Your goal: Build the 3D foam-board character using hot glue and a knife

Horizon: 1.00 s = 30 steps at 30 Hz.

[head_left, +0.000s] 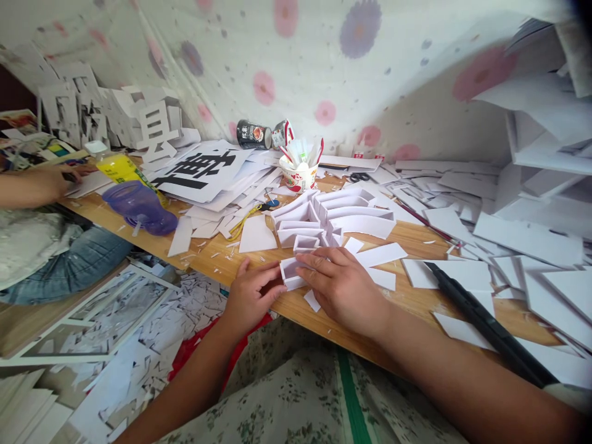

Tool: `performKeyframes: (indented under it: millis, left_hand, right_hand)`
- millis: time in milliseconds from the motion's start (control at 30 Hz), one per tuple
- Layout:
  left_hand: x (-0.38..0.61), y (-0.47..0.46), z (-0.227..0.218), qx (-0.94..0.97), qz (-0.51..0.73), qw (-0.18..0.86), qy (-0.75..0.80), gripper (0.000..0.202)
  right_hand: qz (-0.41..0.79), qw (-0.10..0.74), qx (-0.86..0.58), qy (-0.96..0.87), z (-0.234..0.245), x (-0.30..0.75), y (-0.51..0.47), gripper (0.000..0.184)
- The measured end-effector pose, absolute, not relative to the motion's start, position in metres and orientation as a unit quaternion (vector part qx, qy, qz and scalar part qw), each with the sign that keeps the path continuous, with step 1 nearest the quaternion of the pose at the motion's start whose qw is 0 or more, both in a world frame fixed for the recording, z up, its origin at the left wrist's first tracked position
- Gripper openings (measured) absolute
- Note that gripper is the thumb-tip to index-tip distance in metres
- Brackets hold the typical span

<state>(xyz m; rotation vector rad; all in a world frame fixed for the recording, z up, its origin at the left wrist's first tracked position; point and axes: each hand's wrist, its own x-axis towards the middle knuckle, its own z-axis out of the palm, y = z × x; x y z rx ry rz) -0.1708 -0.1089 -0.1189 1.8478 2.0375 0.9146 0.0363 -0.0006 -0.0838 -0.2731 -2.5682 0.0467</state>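
Note:
A white foam-board letter shape (324, 219) built of thin upright strips lies on the wooden table (416, 243). My left hand (252, 295) pinches the near left corner of its small box-like end (292, 272), fingers closed on the strip. My right hand (340, 285) presses on the same end from the right, fingers curled over its top edge. Loose white strips (382, 254) lie just beyond my right hand.
A long black tool (485, 320) lies at the right on white offcuts. A paper cup (300, 176) of sticks, two cans (253, 134), a purple lid (139, 206) and a yellow bottle (121, 168) stand behind. Another person's arm (32, 185) rests at left. Scraps cover the floor.

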Motion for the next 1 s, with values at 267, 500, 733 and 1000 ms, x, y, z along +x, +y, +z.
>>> performKeyframes:
  millis: [267, 500, 733, 1000]
  left_hand:
    - [-0.1701, -0.1093, -0.1198, 0.632, 0.32, 0.125, 0.694, 0.028]
    - [-0.1683, -0.108, -0.1229, 0.617, 0.33, 0.116, 0.705, 0.026]
    - [-0.1702, -0.1072, -0.122, 0.621, 0.332, 0.105, 0.702, 0.027]
    - [-0.1688, -0.1035, -0.1178, 0.656, 0.358, 0.071, 0.661, 0.025]
  right_hand:
    - [0.042, 0.251, -0.109, -0.961, -0.0794, 0.0372, -0.0029, 0.033]
    - [0.057, 0.241, -0.113, -0.962, -0.0781, 0.0372, -0.004, 0.029]
    - [0.041, 0.258, -0.114, -0.959, -0.081, 0.036, -0.0037, 0.027]
    - [0.034, 0.289, -0.124, -0.949, -0.0851, 0.0329, -0.0036, 0.028]
